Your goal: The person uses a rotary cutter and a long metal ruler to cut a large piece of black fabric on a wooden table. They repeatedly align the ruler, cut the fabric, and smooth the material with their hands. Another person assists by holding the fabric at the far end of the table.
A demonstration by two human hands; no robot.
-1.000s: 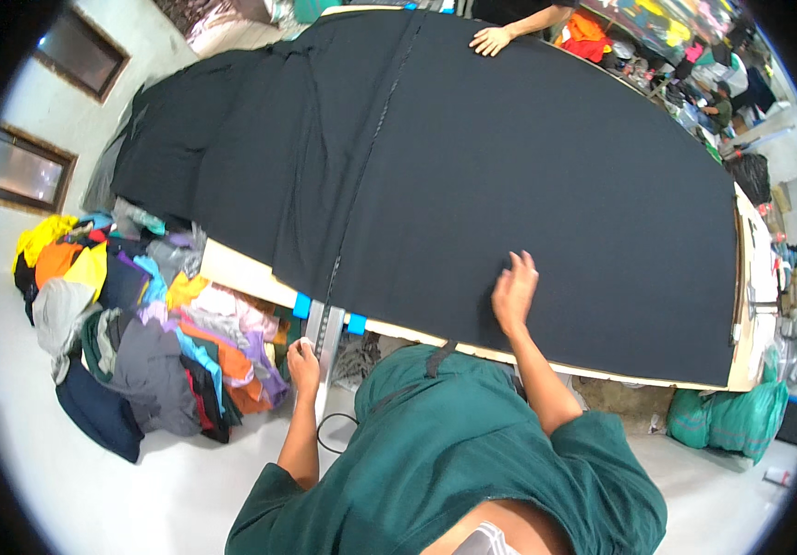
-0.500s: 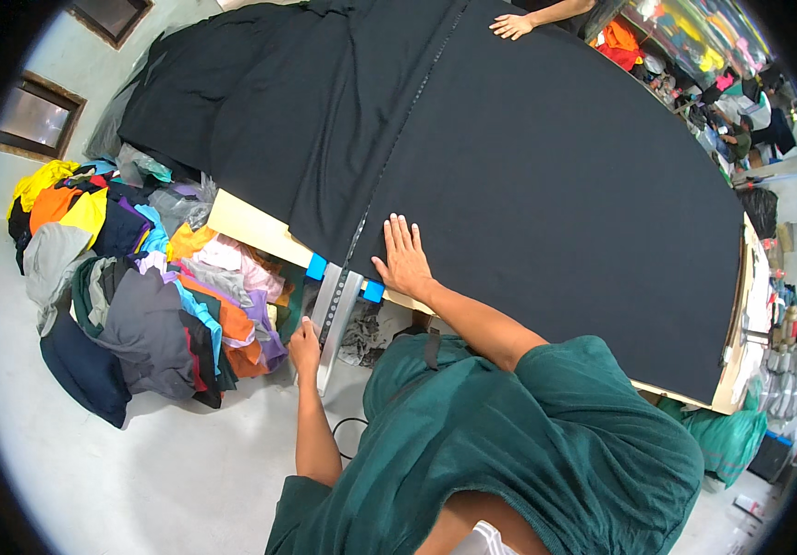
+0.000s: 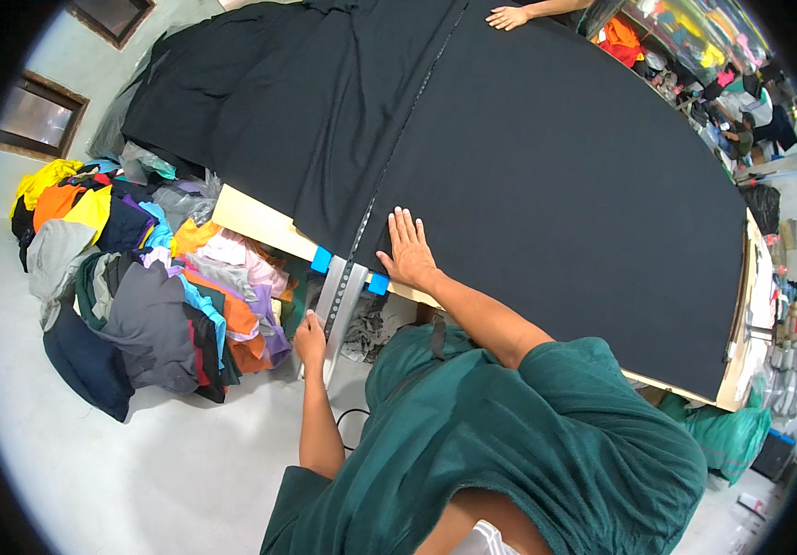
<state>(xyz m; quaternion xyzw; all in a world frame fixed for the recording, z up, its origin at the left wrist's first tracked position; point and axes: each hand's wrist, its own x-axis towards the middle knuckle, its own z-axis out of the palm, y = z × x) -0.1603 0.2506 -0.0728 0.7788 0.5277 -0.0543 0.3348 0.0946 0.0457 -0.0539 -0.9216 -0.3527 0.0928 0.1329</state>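
A wide sheet of black fabric (image 3: 546, 203) covers the table. My right hand (image 3: 410, 252) lies flat on it near the front edge, fingers spread. Just left of that hand, a narrow dark dotted strip (image 3: 398, 139) runs away across the cloth. It lines up with a grey metal rail (image 3: 348, 291) that has a row of holes and sticks out past the table edge between two blue blocks (image 3: 377, 283). My left hand (image 3: 309, 340) is closed beside the rail's near end; what its fingers grip is hidden.
At the far edge another person's hand (image 3: 508, 18) rests on the fabric. A large heap of coloured cloth pieces (image 3: 149, 296) sits on the floor to the left. Bare pale board (image 3: 255, 220) shows at the table's left edge. A green sack (image 3: 722, 435) stands at the right.
The other person's hand has shifted slightly toward the far edge. My two hands hold nearly the same places; the whole view has shifted a little.
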